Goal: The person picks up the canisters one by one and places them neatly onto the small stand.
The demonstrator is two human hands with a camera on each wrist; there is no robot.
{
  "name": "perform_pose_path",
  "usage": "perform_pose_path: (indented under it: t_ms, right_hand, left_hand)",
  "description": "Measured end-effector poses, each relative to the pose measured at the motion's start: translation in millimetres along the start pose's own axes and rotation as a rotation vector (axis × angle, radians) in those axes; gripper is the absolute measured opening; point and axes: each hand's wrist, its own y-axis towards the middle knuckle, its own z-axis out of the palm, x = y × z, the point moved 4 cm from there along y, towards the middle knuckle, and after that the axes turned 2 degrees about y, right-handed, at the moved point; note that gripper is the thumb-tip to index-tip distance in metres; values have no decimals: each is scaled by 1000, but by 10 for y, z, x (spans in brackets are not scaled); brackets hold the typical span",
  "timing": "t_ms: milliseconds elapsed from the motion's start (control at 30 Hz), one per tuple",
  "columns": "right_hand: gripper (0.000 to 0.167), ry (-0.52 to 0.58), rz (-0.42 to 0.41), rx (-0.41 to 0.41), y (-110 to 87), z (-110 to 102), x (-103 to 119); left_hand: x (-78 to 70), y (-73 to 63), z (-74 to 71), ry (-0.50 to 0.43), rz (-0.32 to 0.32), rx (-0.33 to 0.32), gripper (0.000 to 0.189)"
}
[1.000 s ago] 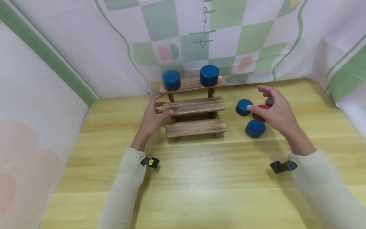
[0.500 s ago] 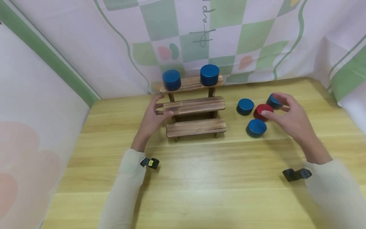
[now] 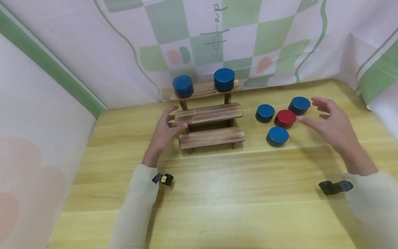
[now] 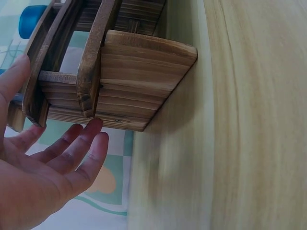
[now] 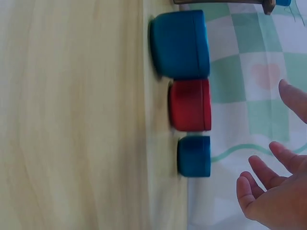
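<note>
At the left end of a three-tier wooden display stand (image 3: 208, 116), my left hand (image 3: 163, 131) rests with its fingers loosely bent. The thumb overlaps the middle tier's end in the head view; in the left wrist view the fingertips (image 4: 98, 136) lie right at a tier's corner. My right hand (image 3: 334, 126) is spread beside a group of lidded round tins, holding nothing. Its thumb points toward the red tin (image 3: 285, 118). Around that tin stand a back blue tin (image 3: 299, 105), a left blue tin (image 3: 265, 113) and a front blue tin (image 3: 277, 136).
Two more blue tins, one at the left (image 3: 182, 86) and one at the right (image 3: 224, 80), sit on the stand's top tier. A checkered cloth (image 3: 239, 41) hangs behind the wooden table (image 3: 217, 193).
My right hand has drawn away rightward from over the tins, bringing the red tin and the back blue tin into full view. My left hand stays at the stand. The head view has shifted slightly.
</note>
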Motion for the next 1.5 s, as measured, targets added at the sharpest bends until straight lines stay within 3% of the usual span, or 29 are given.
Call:
perform_pose_path:
  t_ms: [133,567,767,1200,1500]
  right_hand:
    - [82,-13,17,0,63,-63,-96]
    - [101,-9,202,51,197,-193,-517]
    - [102,-37,191,50,295,-191,-591]
    - [103,3,175,55,448,17,-534]
    - [99,-32,172,64,516,74,-458]
  left_hand:
    - [12,-10,-11,-2,-4,-11,73]
    - [23,3,46,-29,-6,10,74]
    - [23,25,93,-39,-3,17,75]
    - [27,-24,49,-14,5,15,69]
    - [21,-45,34,-34,26,-30,65]
